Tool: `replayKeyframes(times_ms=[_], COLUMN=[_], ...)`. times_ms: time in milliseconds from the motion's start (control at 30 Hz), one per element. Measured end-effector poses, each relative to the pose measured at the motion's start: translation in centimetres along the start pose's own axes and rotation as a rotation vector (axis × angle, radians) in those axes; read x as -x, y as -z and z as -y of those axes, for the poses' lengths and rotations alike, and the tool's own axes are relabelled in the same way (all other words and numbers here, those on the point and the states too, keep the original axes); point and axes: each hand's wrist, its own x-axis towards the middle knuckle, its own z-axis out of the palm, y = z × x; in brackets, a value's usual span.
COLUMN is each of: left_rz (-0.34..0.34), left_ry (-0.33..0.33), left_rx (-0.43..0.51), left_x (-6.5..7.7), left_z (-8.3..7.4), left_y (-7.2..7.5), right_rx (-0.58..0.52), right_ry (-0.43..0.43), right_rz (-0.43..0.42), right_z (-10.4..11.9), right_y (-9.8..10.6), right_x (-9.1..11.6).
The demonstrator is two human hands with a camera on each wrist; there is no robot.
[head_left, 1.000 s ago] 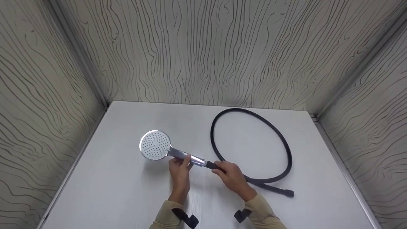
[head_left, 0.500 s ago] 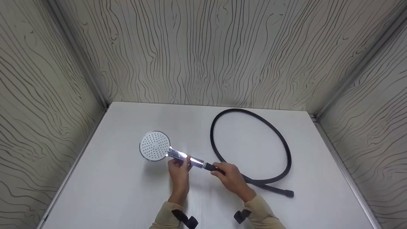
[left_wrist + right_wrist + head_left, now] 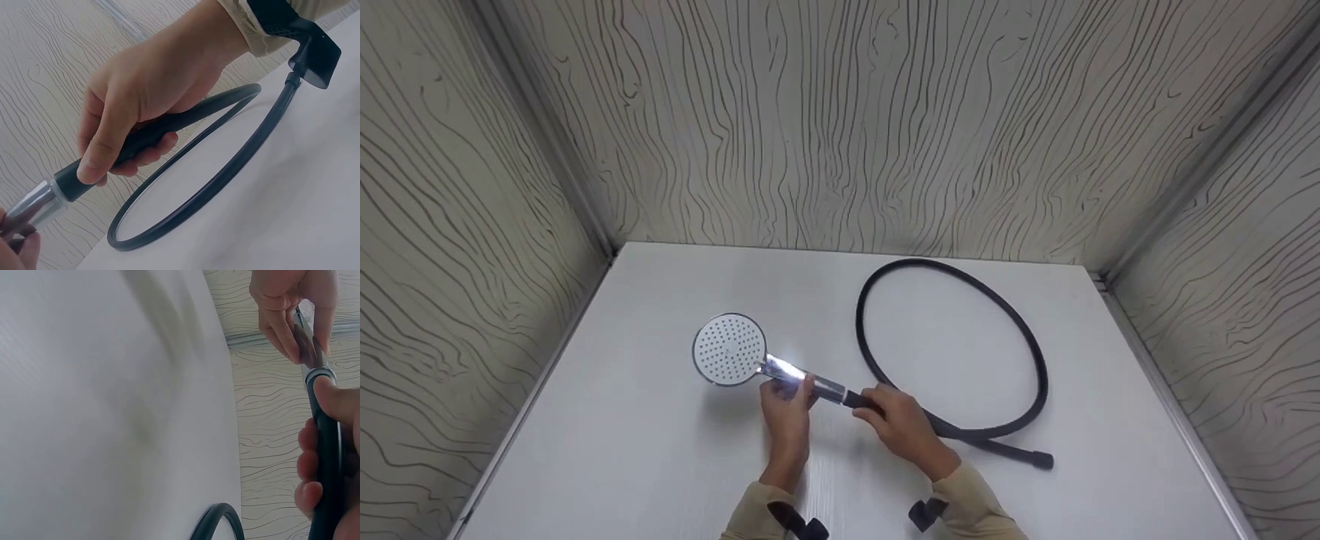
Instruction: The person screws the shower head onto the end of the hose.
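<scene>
A chrome shower head (image 3: 730, 349) with a round white dotted face is held face up over the white table. My left hand (image 3: 787, 420) grips its shiny handle (image 3: 829, 388) from below, thumb on top. At the handle's lower end sits the black end of a shower hose (image 3: 1042, 367); my right hand (image 3: 906, 424) wraps round that end. In the left wrist view the right hand (image 3: 140, 101) curls round the black hose fitting (image 3: 68, 183), which meets the chrome end. The right wrist view shows the left hand's fingers (image 3: 281, 332) pinching the handle, with the joint between both hands.
The rest of the hose lies in a big loop on the white table (image 3: 622, 450), its loose end (image 3: 1042, 460) to the right. Wood-grain panels (image 3: 840, 127) close in the back and both sides. Dark camera mounts (image 3: 928, 513) sit on both wrists.
Both hands, with the shower head and hose end, have shifted only slightly in view. The reflection on the chrome handle has changed as the shower head tilts a little. The hose loop stays put.
</scene>
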Motion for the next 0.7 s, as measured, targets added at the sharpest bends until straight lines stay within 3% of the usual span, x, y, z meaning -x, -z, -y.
replayKeyframes(times_ms=[200, 267, 433, 567, 633, 700], left_rz=[0.070, 0.068, 0.018, 0.011, 0.014, 0.021], left_ry=[0.010, 0.009, 0.008, 0.016, 0.007, -0.005], left_rx=[-0.011, -0.011, -0.025, -0.043, -0.031, -0.024], left_x=[0.0, 0.1, 0.3, 0.5, 0.5, 0.5], left_z=[0.1, 0.2, 0.3, 0.4, 0.3, 0.2], left_y=[0.4, 0.4, 0.2, 0.1, 0.1, 0.1], right_rx=[-0.196, -0.247, -0.216, -0.077, -0.020, 0.000], right_ry=[-0.104, -0.145, -0.122, -0.013, 0.047, 0.069], right_rz=[0.271, 0.294, 0.128, -0.009, -0.034, -0.002], right_z=[-0.7, -0.7, -0.4, -0.5, -0.6, -0.7], right_y=[1.5, 1.6, 0.7, 0.0, -0.1, 0.0], right_x=[-0.4, -0.6, -0.3, 0.1, 0.1, -0.1])
